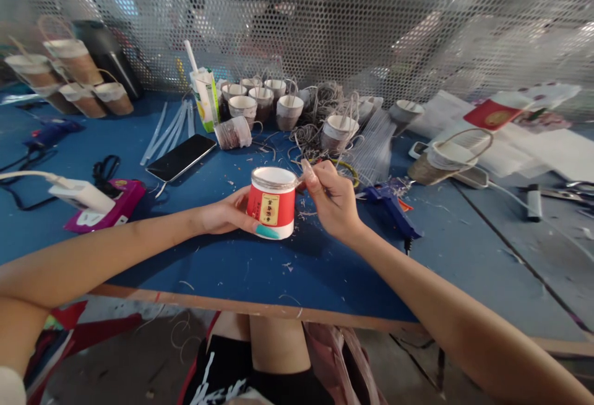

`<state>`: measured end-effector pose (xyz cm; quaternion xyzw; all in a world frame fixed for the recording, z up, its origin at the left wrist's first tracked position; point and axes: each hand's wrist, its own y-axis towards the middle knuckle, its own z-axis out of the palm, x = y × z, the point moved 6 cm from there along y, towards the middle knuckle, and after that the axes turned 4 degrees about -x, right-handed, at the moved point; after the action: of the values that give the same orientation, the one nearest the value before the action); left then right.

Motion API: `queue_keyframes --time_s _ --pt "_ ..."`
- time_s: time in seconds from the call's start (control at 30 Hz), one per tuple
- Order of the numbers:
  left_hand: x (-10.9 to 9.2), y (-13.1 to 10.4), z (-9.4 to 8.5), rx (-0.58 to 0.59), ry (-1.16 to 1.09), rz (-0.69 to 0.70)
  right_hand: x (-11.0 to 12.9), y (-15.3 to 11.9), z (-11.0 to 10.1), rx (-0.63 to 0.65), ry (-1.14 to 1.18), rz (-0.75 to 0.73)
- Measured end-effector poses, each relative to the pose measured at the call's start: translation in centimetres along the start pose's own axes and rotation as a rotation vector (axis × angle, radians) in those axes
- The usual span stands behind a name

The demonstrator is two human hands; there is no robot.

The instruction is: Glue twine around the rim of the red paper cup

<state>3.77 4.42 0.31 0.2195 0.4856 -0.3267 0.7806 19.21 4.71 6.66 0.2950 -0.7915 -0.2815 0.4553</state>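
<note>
Gripping with left hand point(228, 214) upright red-and-white cup point(270, 210), toward front edge of blue surface point(334, 284); can't tell if resting. Best held steady, turned slowly. Pinching apparent thin strand point(300, 180) at rim's right side with right hand point(331, 197); should pull taut, press flush.

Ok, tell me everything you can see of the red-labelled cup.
The white, open-topped cup looks like paper or plastic, with a red label bearing a gold panel and dark characters. A greyish band circles it near its top. It is roughly upright; whether it touches the blue table is unclear. The left hand grips its left side; the right hand pinches at its upper right.
</note>
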Motion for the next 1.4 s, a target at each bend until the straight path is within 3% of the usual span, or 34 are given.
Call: queue_keyframes --time_s 0.4,0.6,0.83,1.27,1.4 --pt "0.5 0.1 -1.0 -0.020 0.027 0.011 2.3 -0.7 0.5 0.028 0.012 -0.196" --pt "0.3 0.1 -0.3 -0.006 -0.010 -0.022 2.7 -0.8 0.5 0.031 0.022 -0.241" --pt "0.3 -0.1 0.4 0.110 0.007 -0.025 1.9 -0.8 0.7 0.023 -0.013 -0.188" --pt "0.2 -0.2 1.3 0.214 0.012 -0.043 2.1 -1.0 0.9 0.028 0.011 -0.126" --pt "0.3 -0.2 0.8 0.166 -0.017 -0.046 2.3 -1.0 0.7 0.010 0.045 -0.169"
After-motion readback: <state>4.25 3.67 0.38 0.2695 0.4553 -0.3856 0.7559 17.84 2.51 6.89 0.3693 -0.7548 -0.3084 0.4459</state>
